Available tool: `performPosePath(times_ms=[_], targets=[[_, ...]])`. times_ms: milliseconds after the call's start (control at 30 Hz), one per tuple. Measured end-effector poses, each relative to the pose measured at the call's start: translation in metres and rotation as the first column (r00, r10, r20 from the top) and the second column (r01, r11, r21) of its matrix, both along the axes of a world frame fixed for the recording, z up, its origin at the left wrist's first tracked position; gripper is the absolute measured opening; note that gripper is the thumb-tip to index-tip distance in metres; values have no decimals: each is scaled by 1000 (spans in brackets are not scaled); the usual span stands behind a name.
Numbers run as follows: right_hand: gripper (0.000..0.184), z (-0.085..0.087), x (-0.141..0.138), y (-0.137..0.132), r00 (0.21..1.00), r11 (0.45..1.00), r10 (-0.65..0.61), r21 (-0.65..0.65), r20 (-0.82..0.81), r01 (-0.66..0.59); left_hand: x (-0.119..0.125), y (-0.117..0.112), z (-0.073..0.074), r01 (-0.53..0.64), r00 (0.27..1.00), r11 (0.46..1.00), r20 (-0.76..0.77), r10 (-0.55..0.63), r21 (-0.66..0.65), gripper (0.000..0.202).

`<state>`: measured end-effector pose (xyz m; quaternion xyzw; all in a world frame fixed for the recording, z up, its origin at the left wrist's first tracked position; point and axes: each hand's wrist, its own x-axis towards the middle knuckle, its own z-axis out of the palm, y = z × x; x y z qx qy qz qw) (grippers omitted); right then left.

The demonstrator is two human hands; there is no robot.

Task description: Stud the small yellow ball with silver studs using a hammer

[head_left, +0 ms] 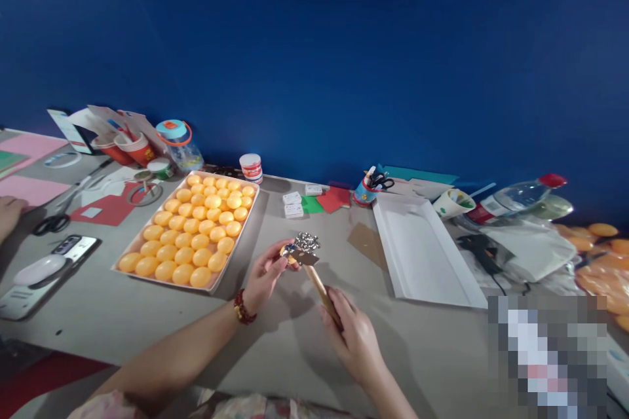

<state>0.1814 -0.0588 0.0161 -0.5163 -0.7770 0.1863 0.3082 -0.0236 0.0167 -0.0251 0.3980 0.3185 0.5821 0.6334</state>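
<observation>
My right hand (351,334) is wrapped round the wooden handle of a small hammer (318,285). The hammer's dark metal head lies close against a small orange-yellow thing (289,253) with shiny bits on it, pinched in the fingers of my left hand (265,278). It may be a ball, but fingers and hammer head hide much of it. Just behind it is a heap of small shiny silver metal pieces (308,241) on the grey table. Left of my left hand, a shallow white box (212,287) holds rows of orange ping-pong balls (184,255).
At right lie a white tray (422,255), a black glue gun (481,252), a plastic bottle (515,200) and bagged orange balls (604,275). A pen cup (364,193) and paper pieces (335,199) stand behind. Another person's hand (8,215) rests far left near scissors (52,224) and a phone (78,247).
</observation>
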Motion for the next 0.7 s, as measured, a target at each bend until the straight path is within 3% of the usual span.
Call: performPosePath(times_ms=[200,267,433,567,700], targets=[[21,-2,4,1,982,990,-122,-93,-142,110,0,-2,9,15,1000,999,5,-15,45,39],[24,-3,3,1,961,970,-163,-212,-222,116,0,-3,11,29,999,998,19,-30,53,39],[33,4,-7,4,849,864,-278,-503,-449,17,0,-7,14,116,993,983,-9,-116,143,37],[36,13,-18,12,783,852,-319,-523,-533,-9,0,-11,18,169,982,946,-130,-138,275,36],[44,14,-27,21,693,839,-358,-541,-626,-56,2,-11,16,178,965,886,-251,-72,428,37]])
